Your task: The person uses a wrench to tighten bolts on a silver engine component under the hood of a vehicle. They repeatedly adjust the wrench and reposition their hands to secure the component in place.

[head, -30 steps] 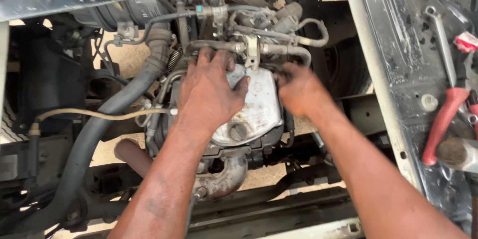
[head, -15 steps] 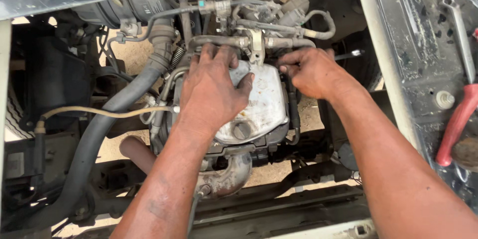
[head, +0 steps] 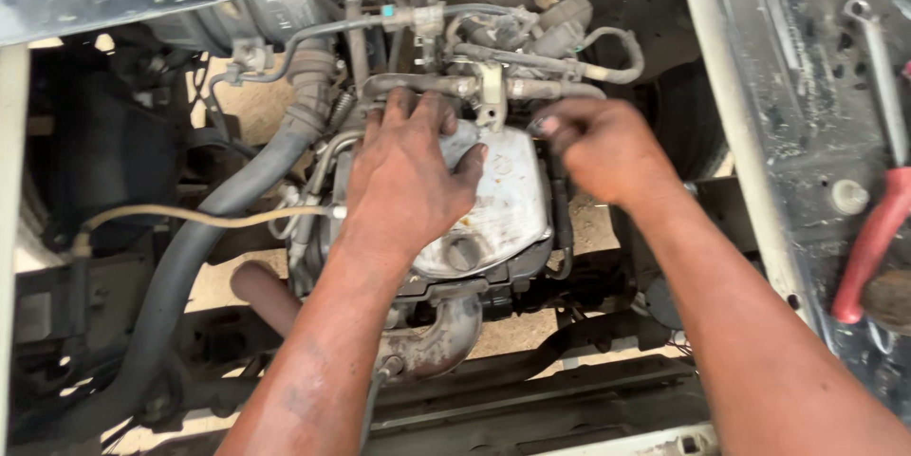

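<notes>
Item, nearest: our left hand (head: 403, 176) lay flat, fingers spread, on the silver engine cover (head: 503, 204), gripping nothing. Item: our right hand (head: 603, 148) sat at the cover's far right corner, fingertips pinched on a small part we could not identify. Item, beyond: metal pipes (head: 484, 86). Item, right: red-handled pliers (head: 873, 242).

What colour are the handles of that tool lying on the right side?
Red. The tool handles lie on the grey metal panel, seen in the head view, the only one.
</notes>
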